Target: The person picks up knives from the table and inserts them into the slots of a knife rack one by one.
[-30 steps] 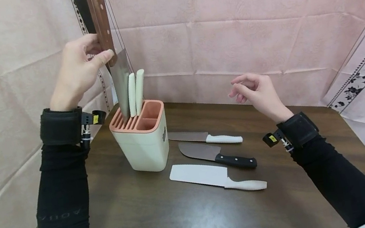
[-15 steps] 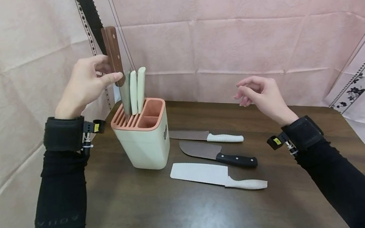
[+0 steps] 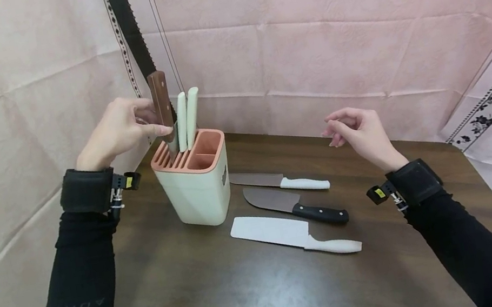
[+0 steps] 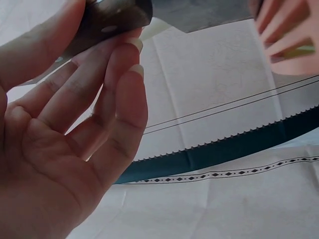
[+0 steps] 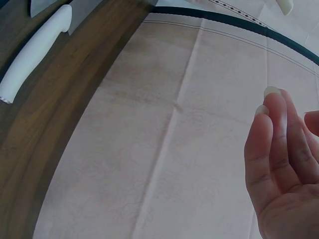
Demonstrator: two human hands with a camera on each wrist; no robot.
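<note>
My left hand (image 3: 122,126) pinches the brown wooden handle of a knife (image 3: 161,100) between thumb and fingers. The blade points down, mostly inside a slot of the cream knife block (image 3: 199,197) with its salmon-coloured slotted top. In the left wrist view the handle (image 4: 112,20) lies between thumb and fingers, and the blade (image 4: 209,12) runs toward the slots. Two pale green handles (image 3: 187,120) stand in the slots just to the right of that knife. My right hand (image 3: 361,133) hangs in the air with relaxed, loosely bent fingers, holding nothing.
On the brown table (image 3: 191,289), right of the block, lie a white-handled knife (image 3: 303,183), a black-handled knife (image 3: 321,212) and a white cleaver (image 3: 271,230), handles pointing right. Pink cloth (image 3: 331,50) hangs close behind and to the left.
My left hand has moved down with the brown-handled knife, and its blade has sunk deeper into the block's slot. The right hand has hardly moved; the knives on the table lie unchanged.
</note>
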